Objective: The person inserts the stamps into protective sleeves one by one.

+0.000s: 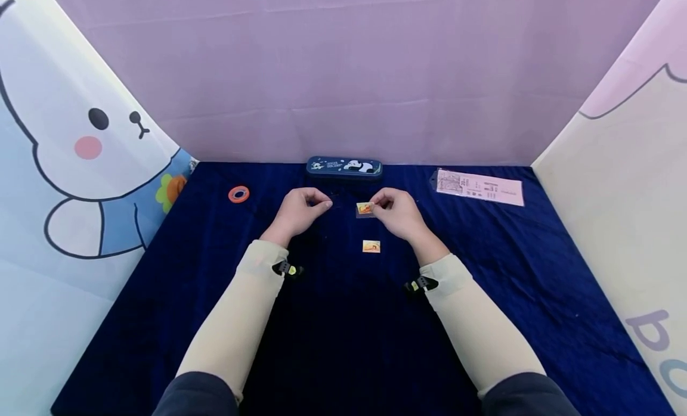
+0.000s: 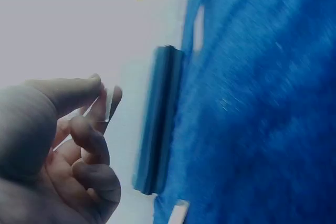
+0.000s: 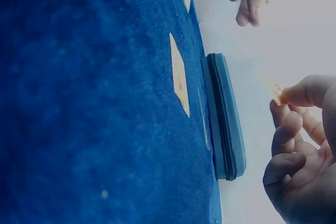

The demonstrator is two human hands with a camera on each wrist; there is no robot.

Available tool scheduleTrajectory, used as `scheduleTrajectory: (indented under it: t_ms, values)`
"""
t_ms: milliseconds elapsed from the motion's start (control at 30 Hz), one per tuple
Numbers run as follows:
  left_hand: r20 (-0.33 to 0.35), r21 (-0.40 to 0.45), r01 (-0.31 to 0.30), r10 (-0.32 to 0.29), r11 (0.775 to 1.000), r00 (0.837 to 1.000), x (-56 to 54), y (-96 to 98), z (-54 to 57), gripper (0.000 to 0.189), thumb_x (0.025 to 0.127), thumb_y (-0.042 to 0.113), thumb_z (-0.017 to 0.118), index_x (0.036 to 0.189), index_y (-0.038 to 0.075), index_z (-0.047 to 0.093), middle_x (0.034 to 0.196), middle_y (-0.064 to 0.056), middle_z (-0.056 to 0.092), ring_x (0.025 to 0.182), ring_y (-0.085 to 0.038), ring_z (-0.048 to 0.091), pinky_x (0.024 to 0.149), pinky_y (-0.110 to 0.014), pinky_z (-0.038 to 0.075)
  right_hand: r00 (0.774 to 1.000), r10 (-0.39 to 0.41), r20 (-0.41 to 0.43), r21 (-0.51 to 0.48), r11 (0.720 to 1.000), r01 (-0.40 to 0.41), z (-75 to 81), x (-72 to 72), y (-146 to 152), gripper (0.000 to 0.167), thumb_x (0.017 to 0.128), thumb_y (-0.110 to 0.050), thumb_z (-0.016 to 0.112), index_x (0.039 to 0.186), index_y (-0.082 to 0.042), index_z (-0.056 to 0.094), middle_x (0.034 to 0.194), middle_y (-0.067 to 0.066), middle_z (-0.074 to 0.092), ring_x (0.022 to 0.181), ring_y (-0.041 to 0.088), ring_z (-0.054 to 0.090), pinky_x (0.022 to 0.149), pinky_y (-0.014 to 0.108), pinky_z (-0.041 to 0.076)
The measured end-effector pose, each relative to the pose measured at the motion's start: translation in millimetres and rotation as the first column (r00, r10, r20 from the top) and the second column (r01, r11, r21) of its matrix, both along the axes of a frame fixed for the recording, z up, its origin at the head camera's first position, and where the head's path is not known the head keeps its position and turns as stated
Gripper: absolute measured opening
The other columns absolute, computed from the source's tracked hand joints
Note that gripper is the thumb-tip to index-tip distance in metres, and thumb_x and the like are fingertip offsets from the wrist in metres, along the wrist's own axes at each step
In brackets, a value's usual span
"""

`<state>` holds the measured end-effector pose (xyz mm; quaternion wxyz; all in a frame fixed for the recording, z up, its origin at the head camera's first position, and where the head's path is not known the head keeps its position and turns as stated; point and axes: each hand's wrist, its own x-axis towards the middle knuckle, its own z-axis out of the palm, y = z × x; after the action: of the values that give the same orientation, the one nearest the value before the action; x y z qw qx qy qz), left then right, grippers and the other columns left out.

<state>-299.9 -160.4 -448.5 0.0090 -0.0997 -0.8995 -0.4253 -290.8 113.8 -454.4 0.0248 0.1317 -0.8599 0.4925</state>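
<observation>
At the left of the head view, an orange ring [image 1: 238, 194] lies flat on the dark blue surface [image 1: 333, 332]. Right of it, near the middle of the frame, my left hand [image 1: 303, 210] pinches a thin clear piece [image 2: 109, 104] between thumb and fingertip; in the left wrist view that piece stands nearly upright, its long axis leaning slightly, top to the right. At upper centre, the blue panda case [image 1: 344, 167] lies with its long axis running left to right along the surface's far edge.

Just right of centre, I hold a small yellow-orange stamp [image 1: 364, 208] up off the surface. Its long axis runs roughly left to right, and its free end points left, away from my fingers. Below it in the frame, a second stamp [image 1: 371, 247] lies flat, also longer from left to right. My right hand [image 1: 399, 213] has thumb and fingertip together on the first stamp's right end. At upper right, a pink packet [image 1: 479, 188] lies lengthwise, slanting slightly down to the right, its tab end pointing left.
</observation>
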Motion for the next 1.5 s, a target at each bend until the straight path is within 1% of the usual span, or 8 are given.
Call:
scheduleTrajectory:
  t_ms: [100,300,567,900,1000,1133,1367,1500]
  values:
    - [-0.029,0.041,0.007,-0.006,0.999,1.000,4.0,1.1,3.5,0.007,0.099,0.031,0.077,0.101,0.025,0.080,0.107,0.008,0.075,0.087,-0.018,0.063,0.078,-0.041,0.052,1.000,-0.011,-0.007,-0.042,0.999,0.010,2.9,1.7,-1.1,0.005,0.100,-0.015,0.072,0.096,-0.016,0.074,0.087,0.002,0.071,0.066,0.024,0.055,0.059,0.036,0.046]
    - [-0.063,0.103,0.022,-0.016,0.994,0.998,15.4,5.5,12.8,0.015,0.099,0.030,0.076,0.110,0.021,0.080,0.105,0.008,0.076,0.075,-0.023,0.057,0.068,-0.037,0.048,0.999,-0.016,-0.049,-0.079,0.997,0.012,9.4,6.1,-3.0,0.004,0.100,-0.015,0.072,0.098,-0.016,0.075,0.086,0.002,0.070,0.065,0.024,0.053,0.057,0.033,0.043]
    - [-0.120,0.146,0.027,-0.009,0.989,0.993,22.8,10.9,19.4,0.010,0.099,0.032,0.077,0.103,0.023,0.080,0.097,0.006,0.074,0.065,-0.024,0.051,0.059,-0.035,0.043,0.998,-0.007,-0.062,-0.145,0.989,-0.002,11.7,9.1,-3.7,0.003,0.101,-0.017,0.072,0.100,-0.015,0.075,0.085,0.006,0.070,0.062,0.025,0.059,0.053,0.033,0.046]
    - [-0.128,0.160,0.025,-0.004,0.987,0.992,25.1,13.7,19.6,0.011,0.098,0.032,0.077,0.101,0.022,0.080,0.091,0.005,0.072,0.063,-0.024,0.050,0.056,-0.033,0.041,0.996,0.000,-0.094,-0.252,0.967,-0.024,12.2,10.5,-5.4,0.008,0.100,-0.014,0.073,0.103,-0.006,0.075,0.086,0.025,0.069,0.057,0.021,0.057,0.050,0.028,0.044]
    - [-0.129,0.155,0.022,-0.002,0.988,0.992,25.4,13.8,20.7,0.012,0.099,0.032,0.077,0.101,0.021,0.079,0.089,0.004,0.071,0.064,-0.023,0.050,0.057,-0.033,0.040,0.993,0.003,-0.118,-0.280,0.959,-0.036,14.4,10.7,-6.5,0.012,0.099,-0.012,0.074,0.109,-0.006,0.076,0.088,0.022,0.070,0.056,0.019,0.057,0.050,0.027,0.044]
    - [-0.121,0.158,0.027,-0.008,0.987,0.993,26.0,14.1,21.3,0.013,0.099,0.033,0.076,0.102,0.021,0.079,0.090,0.004,0.072,0.068,-0.023,0.051,0.060,-0.034,0.041,0.990,-0.002,-0.143,-0.290,0.956,-0.040,16.8,11.9,-7.6,0.020,0.099,-0.013,0.075,0.118,-0.010,0.078,0.091,0.011,0.073,0.055,0.017,0.057,0.051,0.026,0.048]
    - [-0.109,0.174,0.038,-0.019,0.984,0.994,25.4,15.4,20.4,0.014,0.099,0.034,0.076,0.101,0.020,0.080,0.091,0.004,0.074,0.068,-0.022,0.051,0.060,-0.033,0.041,0.986,0.003,-0.164,-0.322,0.945,-0.057,20.1,14.0,-8.4,0.011,0.099,-0.017,0.076,0.102,-0.007,0.077,0.087,0.024,0.071,0.056,0.032,0.060,0.051,0.028,0.048]
    - [-0.108,0.175,0.048,-0.029,0.983,0.994,24.2,15.2,18.8,0.015,0.099,0.035,0.076,0.101,0.021,0.080,0.091,0.005,0.074,0.068,-0.022,0.052,0.060,-0.033,0.042,0.986,0.010,-0.164,-0.334,0.940,-0.065,21.4,14.6,-9.3,0.013,0.098,-0.018,0.077,0.100,-0.006,0.076,0.085,0.023,0.071,0.058,0.035,0.062,0.052,0.028,0.049]
